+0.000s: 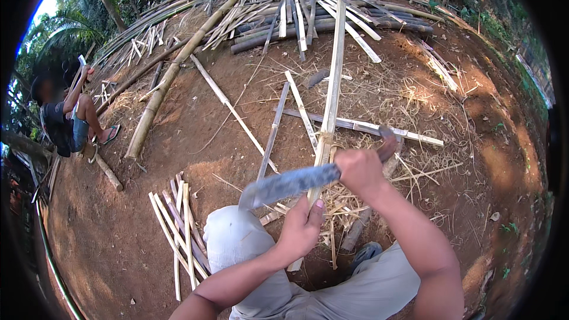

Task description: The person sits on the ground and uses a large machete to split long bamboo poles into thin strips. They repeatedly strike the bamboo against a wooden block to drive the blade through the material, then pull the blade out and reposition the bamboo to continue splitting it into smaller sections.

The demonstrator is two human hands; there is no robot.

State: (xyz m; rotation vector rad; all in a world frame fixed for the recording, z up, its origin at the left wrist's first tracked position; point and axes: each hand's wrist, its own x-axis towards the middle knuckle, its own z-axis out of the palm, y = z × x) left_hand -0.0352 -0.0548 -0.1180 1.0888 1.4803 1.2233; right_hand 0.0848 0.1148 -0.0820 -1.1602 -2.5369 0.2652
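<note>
My right hand (360, 173) is closed round the handle of a machete (290, 185). Its broad grey blade points left, lying across a long split bamboo strip (333, 83). My left hand (301, 230) grips the strip's near end, just below the blade. From there the strip slants up and away from me, over other bamboo pieces on the ground. Whether the blade's edge touches the strip I cannot tell. Thin bamboo shavings (341, 210) lie beneath my hands. My knee in light grey trousers (234, 234) is left of my left hand.
Several cut bamboo strips (178, 219) lie at my left. A thick bamboo pole (160, 98) stretches across the ground farther off. Poles and strips pile up (296, 26) at the back. At the far left another person (65, 112) sits holding something long.
</note>
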